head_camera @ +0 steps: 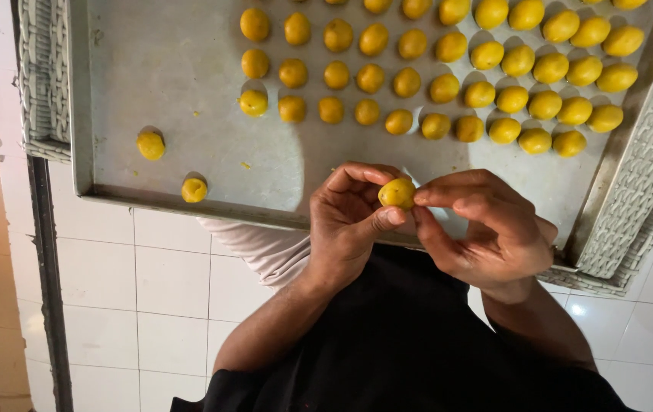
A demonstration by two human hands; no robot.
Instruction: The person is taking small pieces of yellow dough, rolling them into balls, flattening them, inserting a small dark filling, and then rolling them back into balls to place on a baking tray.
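Pinching yellow dough ball (397,193) between fingertips of both hands, just over near edge of metal tray (151,84). Left hand (353,221) curled shut around it, thumb under; right hand (487,229) nipping side with thumb and forefinger. I judge light, even pressure best, turning ball to smooth it. Rows of finished balls (448,84) fill far right of tray; two loose ones (151,145) sit left.

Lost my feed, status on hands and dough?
Left hand and right hand pinching small yellow dough ball. Above grey metal tray. Nothing in the way.
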